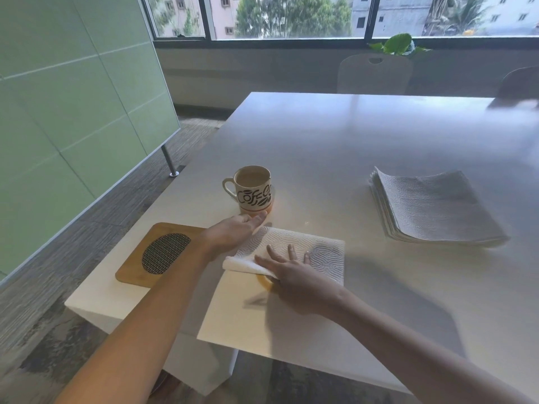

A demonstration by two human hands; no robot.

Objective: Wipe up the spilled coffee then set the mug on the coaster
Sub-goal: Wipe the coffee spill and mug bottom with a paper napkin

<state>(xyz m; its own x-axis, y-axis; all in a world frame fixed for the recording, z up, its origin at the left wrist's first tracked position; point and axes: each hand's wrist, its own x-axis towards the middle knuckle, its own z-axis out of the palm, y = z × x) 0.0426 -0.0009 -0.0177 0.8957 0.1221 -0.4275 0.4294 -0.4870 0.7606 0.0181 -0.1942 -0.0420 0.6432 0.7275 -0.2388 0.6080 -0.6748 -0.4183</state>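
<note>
Centrally, the right hand (294, 271) lies flat with fingers spread, pressing a paper towel (294, 252) onto the table (350, 147); its near-left corner is rolled up just beside the thumb, and an amber ring of spilled coffee (264, 281) shows at the hand's near edge, only partly covered. The left hand (237, 231) reaches across with straight, relaxed fingers resting on the towel's far-left corner, fingertips close to the base of the mug (253, 189) — whether they touch it cannot be told. The mug stands upright just beyond the towel, handle turned to the left, nearly full of pale coffee, with an orange tint at its foot that may be more spill. To the left, near the table's corner, lies the coaster (159, 253), a wooden board with a dark mesh oval, partly crossed by the left forearm. A stack of paper towels (431, 208) sits well apart to the right. By judgement, the towel is light and limp, weakening once wet — best worked under a flat palm; the mug is rigid, breakable and full, so it wants a firm hold at the handle and a level, slow carry.
</note>
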